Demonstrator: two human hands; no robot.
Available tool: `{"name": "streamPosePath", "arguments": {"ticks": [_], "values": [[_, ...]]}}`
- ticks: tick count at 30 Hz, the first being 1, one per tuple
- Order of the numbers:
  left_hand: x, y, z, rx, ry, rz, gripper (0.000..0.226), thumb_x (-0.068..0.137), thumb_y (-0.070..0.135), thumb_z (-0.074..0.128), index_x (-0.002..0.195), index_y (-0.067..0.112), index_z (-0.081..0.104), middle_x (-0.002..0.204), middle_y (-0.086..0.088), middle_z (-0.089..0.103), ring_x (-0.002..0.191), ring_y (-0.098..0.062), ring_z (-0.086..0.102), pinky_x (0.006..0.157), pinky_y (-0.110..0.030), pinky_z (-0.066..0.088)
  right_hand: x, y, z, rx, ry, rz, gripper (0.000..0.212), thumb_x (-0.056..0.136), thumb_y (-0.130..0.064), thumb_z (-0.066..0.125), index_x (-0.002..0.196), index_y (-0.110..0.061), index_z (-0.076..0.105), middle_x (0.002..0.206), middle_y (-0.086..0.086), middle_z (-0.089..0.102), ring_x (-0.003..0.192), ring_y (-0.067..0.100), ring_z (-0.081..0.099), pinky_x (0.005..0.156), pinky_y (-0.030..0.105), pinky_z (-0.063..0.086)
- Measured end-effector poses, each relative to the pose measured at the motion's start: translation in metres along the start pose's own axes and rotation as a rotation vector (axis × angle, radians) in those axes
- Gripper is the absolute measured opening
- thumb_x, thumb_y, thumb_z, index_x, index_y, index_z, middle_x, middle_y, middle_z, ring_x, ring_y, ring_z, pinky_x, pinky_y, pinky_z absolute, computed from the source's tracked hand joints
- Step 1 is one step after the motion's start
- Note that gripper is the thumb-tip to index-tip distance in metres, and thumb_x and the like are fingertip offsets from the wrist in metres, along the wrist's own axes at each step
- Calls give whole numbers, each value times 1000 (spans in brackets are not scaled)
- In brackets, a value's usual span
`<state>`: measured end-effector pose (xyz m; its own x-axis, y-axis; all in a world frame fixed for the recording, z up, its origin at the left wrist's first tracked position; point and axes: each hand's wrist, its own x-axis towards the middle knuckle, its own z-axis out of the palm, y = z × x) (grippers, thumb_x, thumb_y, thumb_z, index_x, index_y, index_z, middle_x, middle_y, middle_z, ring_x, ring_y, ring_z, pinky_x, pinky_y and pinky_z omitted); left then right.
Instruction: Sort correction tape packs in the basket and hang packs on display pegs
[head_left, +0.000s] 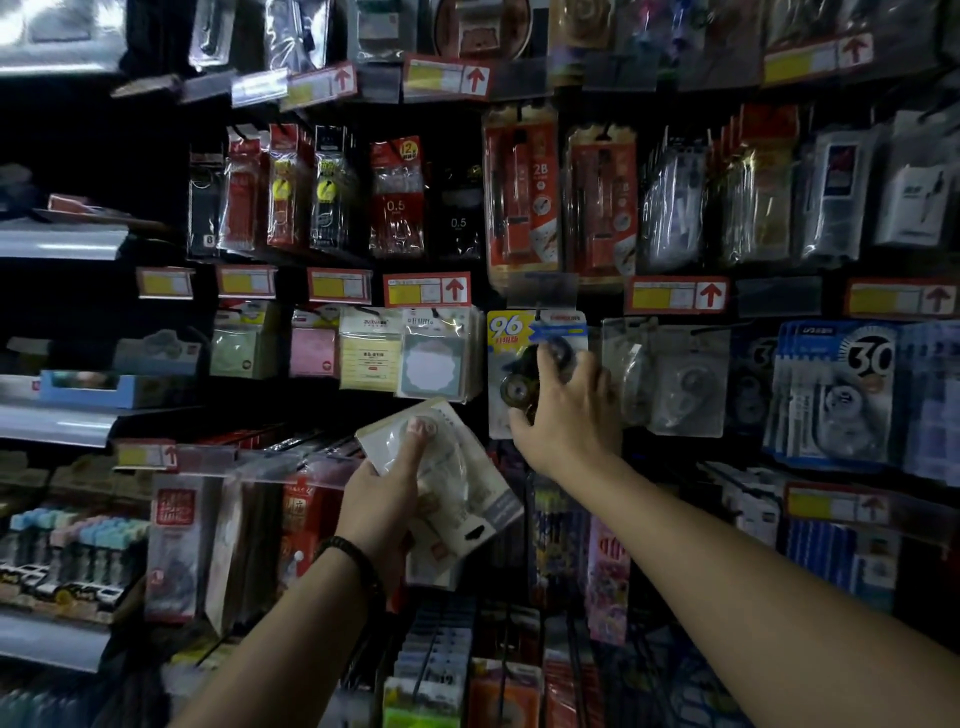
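Correction tape pack (509, 353) in right hand (566, 415) hangs tight between neighbours (685, 379).

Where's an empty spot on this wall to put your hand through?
A dark bare strip runs under the sticky notes, above the lower price rail. Another gap lies below the clear packs. Around the 96 pack the right hand grips, packs hang side by side. The left hand holds a white pack.

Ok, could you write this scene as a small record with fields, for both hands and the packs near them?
left hand: holds white pack, below the peg row
right hand: grips 96 pack at the peg row
left of 96 pack: sticky note packs
right of 96 pack: clear packs
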<state>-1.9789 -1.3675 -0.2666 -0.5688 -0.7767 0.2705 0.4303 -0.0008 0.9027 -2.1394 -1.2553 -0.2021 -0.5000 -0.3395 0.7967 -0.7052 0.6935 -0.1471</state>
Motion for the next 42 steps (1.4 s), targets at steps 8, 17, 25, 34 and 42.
{"name": "streamPosePath", "arguments": {"ticks": [8, 17, 25, 34, 42], "values": [[-20, 6, 38, -279, -25, -34, 25, 104, 44, 65, 122, 27, 65, 119, -14, 79, 103, -37, 77, 82, -48, 62, -96, 8, -33, 340, 22, -242, 52, 88, -68, 57, 128, -35, 59, 108, -12, 62, 93, 21, 67, 70, 35, 52], [-59, 13, 63, -183, -340, -157, 55, 94, 55, 65, 126, 10, 72, 75, -13, 76, 68, -27, 69, 91, -56, 55, -102, 61, -51, 288, -142, -104, 79, 86, -67, 69, 151, -40, 34, 136, -12, 46, 117, 19, 60, 85, 41, 57], [-70, 3, 87, -112, -232, -51, 17, 102, 14, 68, 115, 17, 78, 109, -14, 82, 88, -30, 79, 77, -54, 65, -110, 94, -59, 556, -186, -94, 86, 87, -30, 66, 163, -40, 28, 134, -13, 44, 111, 11, 58, 89, 37, 56], [-70, -8, 118, -177, -306, -129, 25, 104, -1, 56, 124, 7, 69, 122, -28, 75, 93, -40, 74, 74, -48, 59, -106, 113, -79, 369, -116, -211, 104, 84, -66, 76, 166, -37, 20, 152, -13, 32, 145, 10, 32, 114, 34, 42], [-61, -2, 128, 252, -294, 113, 28, 100, 6, 70, 126, 16, 64, 115, -10, 77, 92, -24, 75, 71, -36, 59, -72, 133, -84, 52, 5, -273, 96, 86, -58, 76, 164, -30, 28, 132, -6, 38, 130, 17, 40, 98, 37, 53]]}}
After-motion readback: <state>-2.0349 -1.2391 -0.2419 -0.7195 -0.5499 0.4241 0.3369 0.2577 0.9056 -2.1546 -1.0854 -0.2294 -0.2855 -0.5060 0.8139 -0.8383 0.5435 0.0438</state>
